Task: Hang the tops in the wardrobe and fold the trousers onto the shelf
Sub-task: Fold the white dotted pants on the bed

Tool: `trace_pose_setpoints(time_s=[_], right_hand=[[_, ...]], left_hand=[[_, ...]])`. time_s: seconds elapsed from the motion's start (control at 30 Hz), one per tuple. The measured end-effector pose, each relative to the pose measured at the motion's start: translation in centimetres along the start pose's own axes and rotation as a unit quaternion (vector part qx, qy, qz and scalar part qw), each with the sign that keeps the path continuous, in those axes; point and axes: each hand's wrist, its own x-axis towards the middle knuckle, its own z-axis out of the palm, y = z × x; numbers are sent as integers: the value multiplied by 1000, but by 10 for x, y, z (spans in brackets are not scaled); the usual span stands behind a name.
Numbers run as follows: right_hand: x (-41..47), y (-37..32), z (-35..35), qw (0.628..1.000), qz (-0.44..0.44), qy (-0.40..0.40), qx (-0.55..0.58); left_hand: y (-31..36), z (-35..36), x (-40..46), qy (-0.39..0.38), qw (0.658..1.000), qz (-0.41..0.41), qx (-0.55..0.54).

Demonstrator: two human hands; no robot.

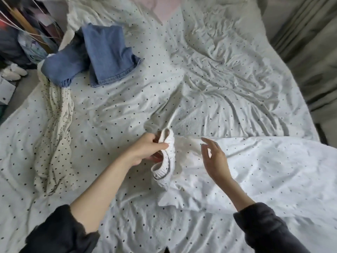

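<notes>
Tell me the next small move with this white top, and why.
Probably bring the open right hand across to take the white dotted top near its ribbed neckline. The left hand alone has a grip on that neckline, while the rest of the top lies spread on the spotted bed sheet.

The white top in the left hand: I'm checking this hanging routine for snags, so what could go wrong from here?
1. The left hand grips only the ribbed neckline of the white top; lifting by it could stretch the knit.
2. The right hand hovers open, so the dotted body trails unsupported and may drag.
3. The top's white dotted fabric resembles the bedsheet, so sheet might get grabbed too.
</notes>
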Motion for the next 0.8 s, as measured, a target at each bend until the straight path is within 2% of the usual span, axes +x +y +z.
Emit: trace_pose_setpoints(time_s=[0.07, 0.13, 0.2, 0.27, 0.33, 0.37, 0.43, 0.47, 0.5, 0.53, 0.63, 0.7, 0.8], right_hand=[[1, 15, -32, 985, 122, 4, 118], [-2, 34, -60, 959, 198, 6, 203], [-8, 52, -78, 944, 240, 5, 228], [-15, 70, -80, 949, 252, -1, 187], [-25, 85, -74, 974, 211, 25, 82], [-30, 88, -68, 985, 165, 53, 24], [-38, 85, -51, 993, 48, 88, -55], [-41, 83, -40, 992, 0, 88, -88], [-42, 82, -31, 989, -31, 74, -123], [-42, 81, -20, 986, -44, 50, -154], [-40, 88, 0, 981, -8, -32, -193], [-36, 92, 2, 980, -3, -64, -189], [-27, 98, -6, 987, -7, -122, -103]], left_hand=[[24, 49, 6, -22, 999, 28, 17], [34, 104, 19, -28, 997, 52, 55], [31, 151, 31, -52, 992, 51, 103], [14, 176, 46, -117, 977, 32, 175], [-5, 181, 54, -108, 978, 47, 170], [-13, 175, 55, -53, 987, 67, 133], [-32, 150, 56, 121, 986, 99, 59], [-43, 133, 55, 198, 975, 93, 37], [-51, 118, 52, 237, 969, 63, 35], [-61, 104, 49, 239, 970, 12, 29], [-72, 92, 37, 75, 984, -125, -103], [-69, 97, 32, 34, 983, -119, -138], [-58, 103, 30, 66, 988, -66, -124]])
